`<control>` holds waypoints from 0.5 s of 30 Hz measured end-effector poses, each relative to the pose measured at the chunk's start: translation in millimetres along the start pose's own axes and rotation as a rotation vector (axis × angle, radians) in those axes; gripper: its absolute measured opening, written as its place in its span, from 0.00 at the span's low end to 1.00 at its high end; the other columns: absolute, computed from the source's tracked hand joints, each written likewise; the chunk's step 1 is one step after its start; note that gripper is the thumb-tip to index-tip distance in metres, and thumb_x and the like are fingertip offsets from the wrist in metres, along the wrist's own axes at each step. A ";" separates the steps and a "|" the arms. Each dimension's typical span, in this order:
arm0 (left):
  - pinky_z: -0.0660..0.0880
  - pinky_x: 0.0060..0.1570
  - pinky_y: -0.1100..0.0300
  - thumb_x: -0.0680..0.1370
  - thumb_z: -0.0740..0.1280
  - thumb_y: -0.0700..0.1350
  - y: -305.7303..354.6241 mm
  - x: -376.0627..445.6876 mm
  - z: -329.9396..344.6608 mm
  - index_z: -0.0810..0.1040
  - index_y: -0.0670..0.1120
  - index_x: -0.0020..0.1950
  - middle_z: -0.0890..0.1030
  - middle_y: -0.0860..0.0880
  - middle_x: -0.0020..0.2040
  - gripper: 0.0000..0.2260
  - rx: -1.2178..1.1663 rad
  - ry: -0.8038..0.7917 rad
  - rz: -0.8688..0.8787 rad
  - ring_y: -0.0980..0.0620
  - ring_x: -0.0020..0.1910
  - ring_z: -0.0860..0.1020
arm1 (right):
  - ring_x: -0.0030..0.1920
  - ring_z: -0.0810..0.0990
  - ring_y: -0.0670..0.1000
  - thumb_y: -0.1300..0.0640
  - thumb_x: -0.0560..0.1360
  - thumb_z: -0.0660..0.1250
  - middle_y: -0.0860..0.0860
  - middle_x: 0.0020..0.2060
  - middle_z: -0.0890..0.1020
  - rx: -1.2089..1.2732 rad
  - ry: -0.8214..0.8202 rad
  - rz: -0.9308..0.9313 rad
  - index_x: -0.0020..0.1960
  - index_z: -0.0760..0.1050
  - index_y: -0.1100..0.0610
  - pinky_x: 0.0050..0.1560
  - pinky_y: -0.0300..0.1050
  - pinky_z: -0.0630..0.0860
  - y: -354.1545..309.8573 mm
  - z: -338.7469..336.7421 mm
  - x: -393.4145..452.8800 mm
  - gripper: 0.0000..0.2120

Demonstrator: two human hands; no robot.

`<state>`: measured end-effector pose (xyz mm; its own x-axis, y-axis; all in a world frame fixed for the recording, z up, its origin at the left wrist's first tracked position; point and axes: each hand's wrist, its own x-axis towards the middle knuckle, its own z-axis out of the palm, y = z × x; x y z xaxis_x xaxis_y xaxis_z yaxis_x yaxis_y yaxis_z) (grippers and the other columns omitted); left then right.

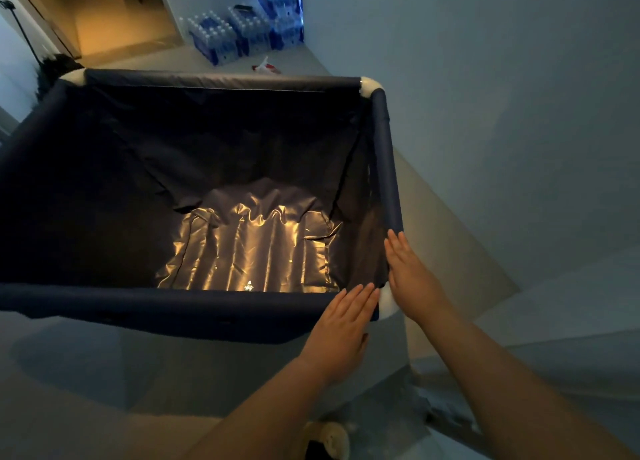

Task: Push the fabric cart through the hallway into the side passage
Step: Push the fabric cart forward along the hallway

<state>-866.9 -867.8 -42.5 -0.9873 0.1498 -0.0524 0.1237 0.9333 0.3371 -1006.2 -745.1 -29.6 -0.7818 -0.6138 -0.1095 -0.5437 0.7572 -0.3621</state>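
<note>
Empty navy fabric cart (194,307) stands in hallway, right rail near the wall. Left hand (341,331) and right hand (412,272) lie flat at near-right corner, fingers (360,297) extended, gripping nothing. Doorway (117,12) ahead; pushing probably mostly left.

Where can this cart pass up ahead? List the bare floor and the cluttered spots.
Bare floor runs beyond the cart toward the warm-lit doorway. Crowded: bottled water packs and a red-white item far right; dark object at the left corner.
</note>
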 end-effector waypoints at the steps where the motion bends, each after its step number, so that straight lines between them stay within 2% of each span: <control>1: 0.33 0.69 0.48 0.78 0.56 0.46 4.9 4.6 1.0 0.41 0.47 0.74 0.48 0.48 0.77 0.30 0.004 -0.010 0.008 0.50 0.75 0.45 | 0.76 0.41 0.50 0.66 0.79 0.51 0.53 0.77 0.46 0.012 -0.001 0.002 0.75 0.48 0.60 0.73 0.44 0.51 4.7 -2.3 -0.6 0.26; 5: 0.29 0.67 0.53 0.79 0.55 0.47 22.3 25.4 4.4 0.39 0.46 0.74 0.44 0.47 0.77 0.31 0.025 -0.049 0.052 0.51 0.75 0.43 | 0.76 0.41 0.52 0.68 0.79 0.51 0.55 0.76 0.45 0.023 -0.006 0.041 0.74 0.46 0.61 0.75 0.46 0.51 21.9 -9.6 -7.5 0.26; 10: 0.34 0.70 0.53 0.80 0.53 0.47 15.5 29.7 0.6 0.39 0.46 0.74 0.46 0.47 0.77 0.29 0.107 -0.070 0.109 0.50 0.75 0.44 | 0.76 0.43 0.54 0.71 0.77 0.52 0.58 0.76 0.44 -0.029 0.006 0.093 0.74 0.44 0.63 0.74 0.45 0.49 38.6 -18.8 -16.2 0.28; 15: 0.34 0.71 0.52 0.81 0.49 0.49 -13.7 -2.5 -9.2 0.32 0.47 0.71 0.42 0.48 0.76 0.27 0.202 -0.089 0.121 0.50 0.75 0.42 | 0.76 0.44 0.57 0.64 0.79 0.51 0.60 0.76 0.44 -0.240 0.012 0.256 0.73 0.44 0.65 0.74 0.47 0.52 37.7 -16.1 -24.8 0.27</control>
<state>-867.1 -883.9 -38.3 -0.9525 0.2845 -0.1084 0.2670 0.9517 0.1516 -1012.3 -697.7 -25.6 -0.9048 -0.3958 -0.1571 -0.3848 0.9180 -0.0965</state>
